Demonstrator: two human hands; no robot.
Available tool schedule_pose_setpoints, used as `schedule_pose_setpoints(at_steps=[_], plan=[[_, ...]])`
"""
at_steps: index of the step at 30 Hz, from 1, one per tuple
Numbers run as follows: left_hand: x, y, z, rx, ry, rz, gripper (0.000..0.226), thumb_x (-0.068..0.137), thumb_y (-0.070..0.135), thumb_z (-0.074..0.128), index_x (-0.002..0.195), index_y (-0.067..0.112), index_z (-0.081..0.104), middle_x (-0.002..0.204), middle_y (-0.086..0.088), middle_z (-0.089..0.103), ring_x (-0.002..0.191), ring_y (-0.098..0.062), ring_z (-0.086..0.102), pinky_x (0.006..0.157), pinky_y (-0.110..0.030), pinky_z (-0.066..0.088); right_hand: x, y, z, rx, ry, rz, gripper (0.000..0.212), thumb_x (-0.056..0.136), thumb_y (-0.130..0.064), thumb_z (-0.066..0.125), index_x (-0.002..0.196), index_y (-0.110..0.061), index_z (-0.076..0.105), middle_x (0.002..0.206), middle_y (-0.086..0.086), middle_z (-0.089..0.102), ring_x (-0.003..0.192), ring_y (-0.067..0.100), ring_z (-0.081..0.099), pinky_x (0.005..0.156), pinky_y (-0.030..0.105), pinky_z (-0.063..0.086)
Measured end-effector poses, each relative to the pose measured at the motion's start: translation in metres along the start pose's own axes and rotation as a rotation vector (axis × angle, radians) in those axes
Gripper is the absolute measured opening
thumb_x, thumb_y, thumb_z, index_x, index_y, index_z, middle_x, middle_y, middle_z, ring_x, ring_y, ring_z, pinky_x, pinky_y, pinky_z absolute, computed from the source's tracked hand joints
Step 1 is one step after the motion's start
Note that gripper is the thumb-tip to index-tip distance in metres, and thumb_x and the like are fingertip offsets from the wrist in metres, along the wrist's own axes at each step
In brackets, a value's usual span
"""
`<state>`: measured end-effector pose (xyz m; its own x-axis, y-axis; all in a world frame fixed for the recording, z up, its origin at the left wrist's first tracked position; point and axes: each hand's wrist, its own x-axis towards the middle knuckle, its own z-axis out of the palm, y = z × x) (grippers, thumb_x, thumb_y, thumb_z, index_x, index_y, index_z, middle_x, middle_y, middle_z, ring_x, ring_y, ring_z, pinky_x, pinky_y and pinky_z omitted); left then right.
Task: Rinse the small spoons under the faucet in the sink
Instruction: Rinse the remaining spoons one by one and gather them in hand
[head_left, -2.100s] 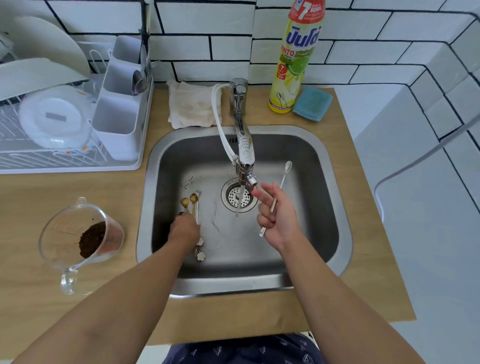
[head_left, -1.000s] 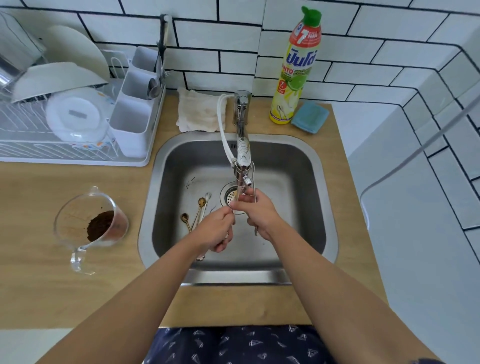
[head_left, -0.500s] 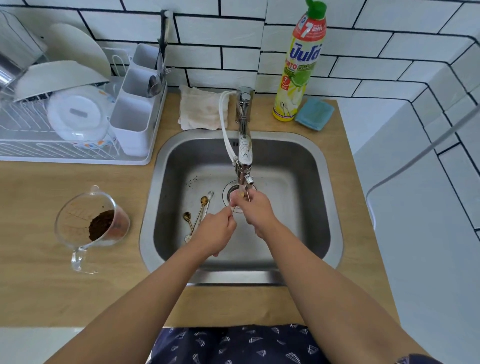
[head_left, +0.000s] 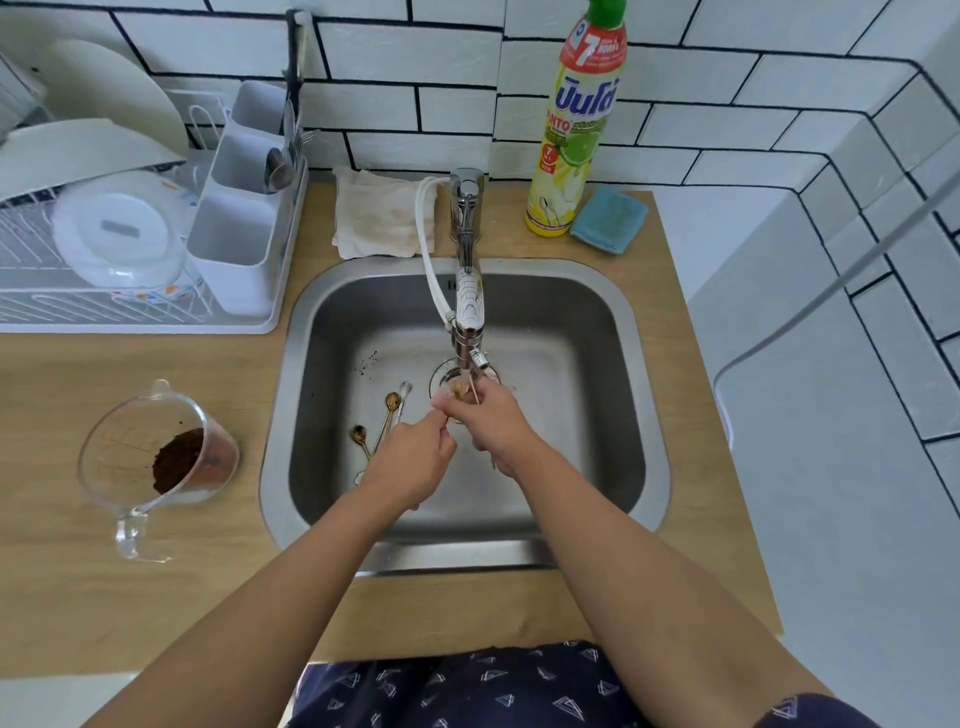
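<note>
Water runs from the chrome faucet (head_left: 469, 306) into the steel sink (head_left: 597, 322). My right hand (head_left: 493, 421) grips a thin spoon (head_left: 474, 396) right under the spout, its bowl in the stream. My left hand (head_left: 415, 457) is beside it, fingers curled and pinching a small spoon (head_left: 457, 391) whose golden bowl is also in the water; most of both handles is hidden by my hands. Left of my hands, three small spoons (head_left: 387, 415) lie on the sink floor, two gold and one silver.
A glass measuring cup (head_left: 150, 462) with brown powder stands on the wooden counter at the left. A white dish rack (head_left: 156, 322) with a cutlery holder is at the back left. A cloth (head_left: 379, 213), dish soap bottle (head_left: 574, 130) and blue sponge (head_left: 609, 221) line the back.
My left hand picked a spoon off the sink floor and rose to join my right hand at the spout. My right hand brought its spoon down into the stream.
</note>
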<state>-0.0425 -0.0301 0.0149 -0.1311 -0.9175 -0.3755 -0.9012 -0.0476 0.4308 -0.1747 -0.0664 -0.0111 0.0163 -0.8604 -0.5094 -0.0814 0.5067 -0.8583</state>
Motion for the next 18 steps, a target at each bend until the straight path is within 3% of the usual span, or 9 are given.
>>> schedule_pose_setpoints(at_steps=[4,7,8,10,12,14,18], plan=[[-0.003,-0.001,0.003,-0.001,0.008,0.017,0.017,0.100,0.028,0.033,0.086,0.024,0.041,0.070,-0.006,0.057,0.055,-0.025,0.058,0.039,-0.028,0.031,0.003,-0.006,-0.005,0.095,0.087,0.037,0.028,0.104,-0.032,0.054,0.086,-0.020,0.071,0.075,-0.004,0.077,0.034,0.000,0.038,0.036,0.018,0.027],[-0.004,0.001,0.001,-0.087,-0.049,-0.023,0.021,0.101,0.029,0.034,0.085,0.022,0.046,0.074,-0.004,0.059,0.058,-0.020,0.057,0.041,-0.028,0.033,0.004,-0.005,-0.008,0.084,-0.053,0.047,0.017,0.102,-0.031,0.062,0.099,-0.017,0.071,0.075,-0.013,0.074,0.042,0.004,0.029,0.039,0.021,0.024],[-0.005,0.001,-0.001,-0.251,-0.089,-0.066,0.023,0.102,0.029,0.035,0.088,0.019,0.050,0.070,-0.002,0.058,0.054,-0.018,0.054,0.041,-0.027,0.031,0.002,-0.005,-0.008,0.108,-0.109,0.050,0.014,0.099,-0.030,0.066,0.104,-0.018,0.071,0.077,-0.013,0.074,0.044,0.004,0.030,0.040,0.021,0.024],[-0.006,-0.003,-0.006,-0.855,-0.245,-0.164,0.024,0.101,0.029,0.040,0.093,0.012,0.054,0.054,0.000,0.046,0.038,-0.015,0.036,0.038,-0.021,0.023,0.000,-0.005,-0.010,0.229,-0.151,0.071,0.015,0.097,-0.027,0.070,0.109,-0.019,0.070,0.086,-0.008,0.077,0.046,0.004,0.029,0.041,0.020,0.023],[-0.011,-0.011,-0.016,-1.296,-0.387,-0.192,0.022,0.102,0.030,0.045,0.091,0.014,0.055,0.046,0.001,0.032,0.032,-0.013,0.022,0.036,-0.017,0.020,0.002,-0.005,-0.014,0.341,-0.163,0.080,0.011,0.095,-0.026,0.073,0.102,-0.018,0.070,0.085,-0.005,0.075,0.045,0.004,0.027,0.039,0.018,0.022],[-0.015,-0.016,-0.021,-1.322,-0.474,-0.187,0.026,0.104,0.035,0.045,0.088,0.017,0.053,0.048,0.000,0.032,0.034,-0.013,0.021,0.035,-0.017,0.021,0.001,-0.004,-0.016,0.350,-0.145,0.082,0.014,0.093,-0.030,0.075,0.089,-0.019,0.067,0.080,-0.001,0.073,0.044,0.004,0.027,0.039,0.018,0.022],[-0.018,-0.013,-0.026,-0.974,-0.437,-0.135,0.031,0.108,0.038,0.036,0.092,0.012,0.046,0.062,-0.006,0.054,0.038,-0.015,0.027,0.038,-0.021,0.024,0.001,-0.001,-0.008,0.350,-0.088,0.126,0.024,0.100,-0.038,0.065,0.090,-0.015,0.066,0.081,0.004,0.079,0.040,0.004,0.027,0.037,0.019,0.023]])
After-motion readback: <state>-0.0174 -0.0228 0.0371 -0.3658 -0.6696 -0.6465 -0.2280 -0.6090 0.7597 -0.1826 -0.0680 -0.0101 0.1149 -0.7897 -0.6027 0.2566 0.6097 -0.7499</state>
